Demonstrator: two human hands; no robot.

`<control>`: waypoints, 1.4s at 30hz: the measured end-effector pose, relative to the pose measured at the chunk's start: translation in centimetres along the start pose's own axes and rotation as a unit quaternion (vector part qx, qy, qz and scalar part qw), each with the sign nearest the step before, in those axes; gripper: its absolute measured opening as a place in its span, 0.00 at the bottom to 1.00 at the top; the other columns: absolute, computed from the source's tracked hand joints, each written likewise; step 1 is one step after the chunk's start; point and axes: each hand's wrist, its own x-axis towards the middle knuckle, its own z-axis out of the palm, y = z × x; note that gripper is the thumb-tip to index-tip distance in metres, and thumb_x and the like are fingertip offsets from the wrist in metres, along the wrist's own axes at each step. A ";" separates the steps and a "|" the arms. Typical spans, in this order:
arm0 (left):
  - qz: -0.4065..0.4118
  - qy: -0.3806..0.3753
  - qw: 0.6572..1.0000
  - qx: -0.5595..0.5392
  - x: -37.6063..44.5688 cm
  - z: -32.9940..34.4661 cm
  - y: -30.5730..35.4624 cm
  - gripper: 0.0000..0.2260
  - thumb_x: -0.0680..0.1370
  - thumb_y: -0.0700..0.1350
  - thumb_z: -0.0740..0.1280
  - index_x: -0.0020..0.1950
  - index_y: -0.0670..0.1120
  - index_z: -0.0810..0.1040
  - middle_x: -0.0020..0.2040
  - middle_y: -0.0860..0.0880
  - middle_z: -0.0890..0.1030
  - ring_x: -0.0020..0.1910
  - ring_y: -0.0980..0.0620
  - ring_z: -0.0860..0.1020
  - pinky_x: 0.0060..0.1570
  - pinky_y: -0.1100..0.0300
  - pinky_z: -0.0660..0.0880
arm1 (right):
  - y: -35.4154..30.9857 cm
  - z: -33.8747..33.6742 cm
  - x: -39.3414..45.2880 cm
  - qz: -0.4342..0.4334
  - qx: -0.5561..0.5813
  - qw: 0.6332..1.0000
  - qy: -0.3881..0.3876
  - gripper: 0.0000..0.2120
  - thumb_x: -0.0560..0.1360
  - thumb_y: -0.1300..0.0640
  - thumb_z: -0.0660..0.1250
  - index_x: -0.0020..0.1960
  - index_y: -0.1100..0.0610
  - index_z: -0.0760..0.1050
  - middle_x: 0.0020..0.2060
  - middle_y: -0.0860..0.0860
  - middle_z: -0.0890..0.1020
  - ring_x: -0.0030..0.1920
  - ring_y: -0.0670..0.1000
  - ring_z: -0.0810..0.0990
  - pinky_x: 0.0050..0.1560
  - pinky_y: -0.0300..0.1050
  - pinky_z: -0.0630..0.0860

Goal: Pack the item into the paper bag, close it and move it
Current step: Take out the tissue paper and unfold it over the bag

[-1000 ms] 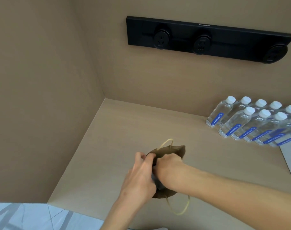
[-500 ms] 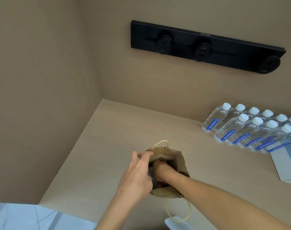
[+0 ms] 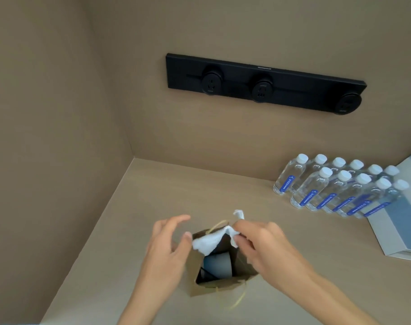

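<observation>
Paper bag (image 3: 213, 283) stands open on the desk (image 3: 134, 207), between both hands, handle loop hanging off its near edge. Dark-and-grey item (image 3: 217, 263) already sits inside, below the right hand. 0.5 s ago the right hand was down in the bag; now it's out and up at the far rim. Right hand (image 3: 260, 242) is pinched on a white tissue (image 3: 209, 241) that drapes across the mouth. Left hand (image 3: 169, 242) has let go of the rim it was holding 0.5 s ago, fingers spread, thumb touching the tissue's left end. Judgement: item packed, padding going in, closing and moving not started. Further right of the right hand: 2 rows of water bottles (image 3: 335, 191), a grey box (image 3: 401, 233). Farthest, on the wall: black socket strip (image 3: 265, 84).
</observation>
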 end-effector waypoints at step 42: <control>0.121 0.001 0.992 -0.028 -1.3 -1.6 10.2 0.01 0.66 0.46 0.74 0.36 0.53 0.85 0.47 0.57 0.80 0.48 0.57 0.79 0.47 0.73 0.71 | -2.4 -3.5 -1.5 0.044 0.431 0.864 0.256 0.02 0.70 0.56 0.72 0.39 0.51 0.83 0.47 0.47 0.82 0.48 0.48 0.81 0.46 0.30 0.72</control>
